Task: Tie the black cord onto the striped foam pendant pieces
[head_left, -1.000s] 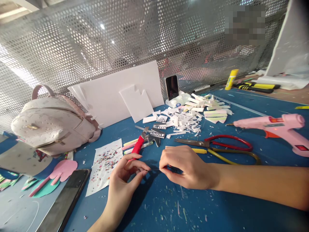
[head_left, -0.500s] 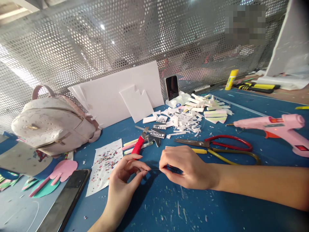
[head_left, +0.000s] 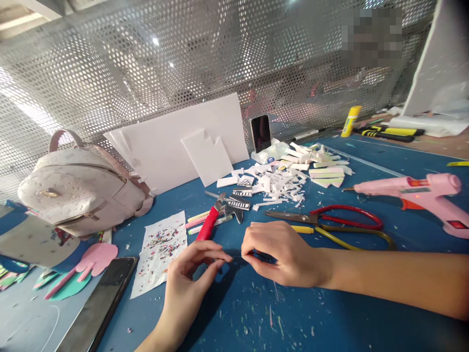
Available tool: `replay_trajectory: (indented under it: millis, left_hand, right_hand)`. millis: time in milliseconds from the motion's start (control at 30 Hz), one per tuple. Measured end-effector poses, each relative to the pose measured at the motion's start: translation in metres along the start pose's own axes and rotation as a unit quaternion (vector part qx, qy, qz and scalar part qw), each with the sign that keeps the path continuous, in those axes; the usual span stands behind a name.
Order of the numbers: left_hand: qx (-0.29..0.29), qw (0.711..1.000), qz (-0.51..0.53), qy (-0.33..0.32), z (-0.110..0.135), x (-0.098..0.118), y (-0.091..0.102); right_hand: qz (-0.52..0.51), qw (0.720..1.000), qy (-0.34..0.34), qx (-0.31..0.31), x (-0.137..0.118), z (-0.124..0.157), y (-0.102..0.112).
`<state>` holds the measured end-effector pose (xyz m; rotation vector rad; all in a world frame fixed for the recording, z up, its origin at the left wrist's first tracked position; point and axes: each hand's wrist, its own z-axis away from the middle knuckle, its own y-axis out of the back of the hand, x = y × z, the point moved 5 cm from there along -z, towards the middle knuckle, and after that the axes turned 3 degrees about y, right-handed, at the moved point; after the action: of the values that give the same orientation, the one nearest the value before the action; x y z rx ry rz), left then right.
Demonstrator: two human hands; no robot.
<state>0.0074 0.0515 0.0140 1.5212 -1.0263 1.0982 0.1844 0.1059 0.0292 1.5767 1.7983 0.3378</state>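
Remotely, I view the table (head_left: 293,318). Right of the cutter (head_left: 208,225), the right hand (head_left: 273,252) pinches; nearer the cutter, the left hand (head_left: 188,269) curls loosely, its hold unclear to me. A faint thread (head_left: 237,256), also right of the cutter, runs crosswise between them, seemingly held by the right.

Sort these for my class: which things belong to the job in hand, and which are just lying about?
Job in hand, apparently:
fine thread, faintly visible between left hand and right hand
perhaps the bit-strewn paper nearby

Probably lying about:
scissors
glue gun
red-handled cutter
backpack
flat-lying phone
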Motion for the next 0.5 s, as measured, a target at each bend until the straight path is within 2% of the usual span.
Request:
replay_trajectory:
  millis: [267, 500]
  left_hand:
    - [-0.004, 0.999, -0.032, 0.000, -0.0001, 0.0001, 0.0015]
    - [-0.008, 1.000, -0.021, 0.007, -0.0005, 0.0006, 0.0015]
  right_hand:
    - [0.000, 1.000, -0.004, -0.003, 0.0002, 0.0008, -0.0001]
    - [-0.012, 1.000, 0.012, -0.008, -0.0006, 0.0008, -0.0014]
